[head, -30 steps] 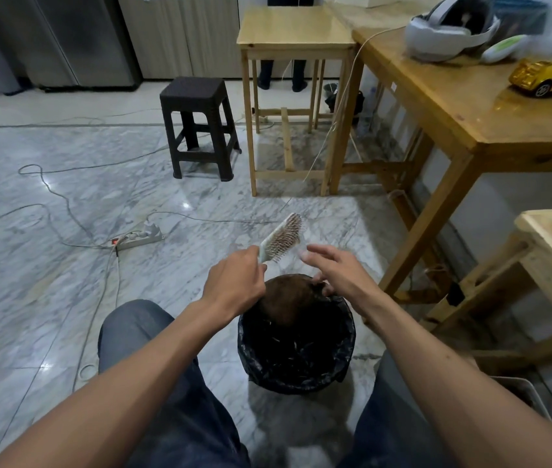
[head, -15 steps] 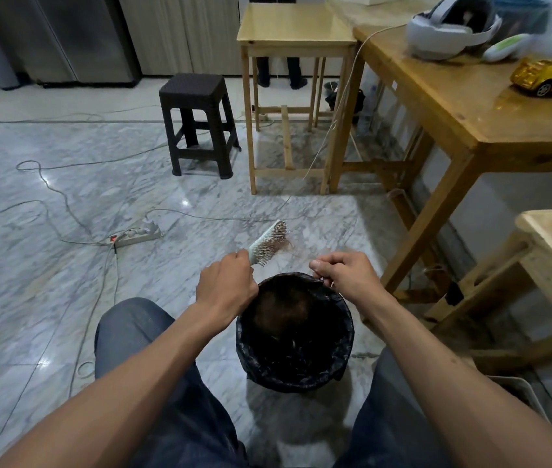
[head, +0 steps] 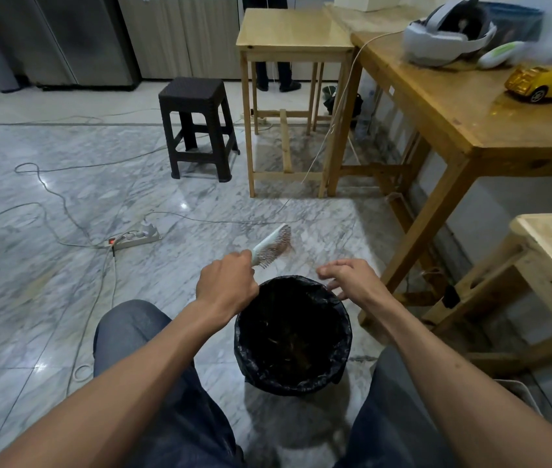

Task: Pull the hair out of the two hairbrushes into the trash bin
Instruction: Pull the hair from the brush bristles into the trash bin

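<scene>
The left hand (head: pixel 225 287) is closed around the handle of the white hairbrush (head: pixel 271 246), holding it out just beyond the far rim of the trash bin (head: pixel 293 336), bristles turned toward the right. A reddish-brown wisp of hair (head: pixel 284 248) still clings to the outer part of the bristle bed. The right hand (head: pixel 349 278) hovers open over the bin's far right rim, fingers loosely spread and holding nothing that shows, though a few fine strands may trail from it; the blur there makes that hard to judge. Only one brush is in view; where the second one lies cannot be told.

The main risk is a miss. The brush head sits over the marble floor (head: pixel 65 298) rather than over the bin's mouth, so hair teased loose at that spot could drift down beside the bin instead of into the black liner. Light strands may also stick to the fingers and be carried off, or float aside when released. A sharp tug could flick the brush in the left hand's grip, and either forearm could nudge the bin, which stands free on the floor between the person's knees.

Compared with half a second ago, the right hand has opened from a pinch at the rim into a spread pose. The brownish mass then visible in the bin's mouth no longer shows, and the interior reads dark. The brush has barely shifted.
</scene>
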`<state>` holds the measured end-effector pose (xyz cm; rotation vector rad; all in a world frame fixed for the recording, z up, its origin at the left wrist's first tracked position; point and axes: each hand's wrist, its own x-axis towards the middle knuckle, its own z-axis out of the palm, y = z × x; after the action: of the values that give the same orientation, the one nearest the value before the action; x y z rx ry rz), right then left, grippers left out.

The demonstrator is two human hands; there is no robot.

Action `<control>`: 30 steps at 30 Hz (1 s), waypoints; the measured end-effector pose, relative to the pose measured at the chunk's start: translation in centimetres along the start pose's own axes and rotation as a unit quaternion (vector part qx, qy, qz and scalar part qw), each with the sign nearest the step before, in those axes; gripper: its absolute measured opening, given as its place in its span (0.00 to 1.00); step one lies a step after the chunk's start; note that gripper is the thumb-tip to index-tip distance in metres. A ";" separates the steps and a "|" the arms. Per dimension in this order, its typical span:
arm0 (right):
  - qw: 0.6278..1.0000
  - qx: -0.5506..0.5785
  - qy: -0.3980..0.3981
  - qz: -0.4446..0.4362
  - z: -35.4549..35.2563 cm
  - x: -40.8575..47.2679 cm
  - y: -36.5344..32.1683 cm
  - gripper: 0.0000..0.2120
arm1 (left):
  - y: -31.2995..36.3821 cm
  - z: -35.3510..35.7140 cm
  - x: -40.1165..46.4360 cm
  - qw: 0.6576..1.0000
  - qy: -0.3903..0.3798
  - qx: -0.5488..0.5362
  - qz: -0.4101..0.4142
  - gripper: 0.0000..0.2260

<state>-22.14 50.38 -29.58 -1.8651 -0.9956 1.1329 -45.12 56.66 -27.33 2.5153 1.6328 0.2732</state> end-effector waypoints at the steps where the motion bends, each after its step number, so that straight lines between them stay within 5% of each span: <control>1: 1.000 -0.017 -0.008 -0.003 0.0 0.0 -0.2 0.16 | -0.1 0.1 -0.2 1.000 0.003 0.009 0.019 0.07; 4: 0.999 -0.004 0.005 -0.031 0.5 0.0 -1.6 0.27 | 0.1 0.4 -0.6 0.998 0.010 0.008 0.060 0.08; 8: 0.998 0.002 0.029 -0.053 1.8 0.7 -2.4 0.07 | 0.3 0.6 -0.8 0.996 0.020 -0.006 0.086 0.07; 16: 0.998 -0.009 0.039 -0.044 0.6 0.0 -2.2 0.10 | -1.8 0.5 -0.3 0.999 -0.016 0.014 -0.040 0.04; 21: 0.998 -0.064 -0.023 0.008 -0.2 -0.1 -1.5 0.05 | -1.5 0.7 -0.1 1.000 -0.005 0.007 -0.025 0.06; 27: 1.000 -0.011 -0.014 -0.016 1.0 0.2 -2.3 0.30 | -0.1 0.8 -0.2 0.998 0.006 0.004 0.056 0.09; 30: 0.999 0.006 0.001 -0.045 1.2 0.5 -2.5 0.15 | 0.2 0.8 -0.7 0.997 0.004 -0.008 0.075 0.08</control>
<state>-23.72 52.16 -28.03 -1.7935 -1.0594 1.0802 -45.07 55.95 -28.12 2.6313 1.4390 0.3110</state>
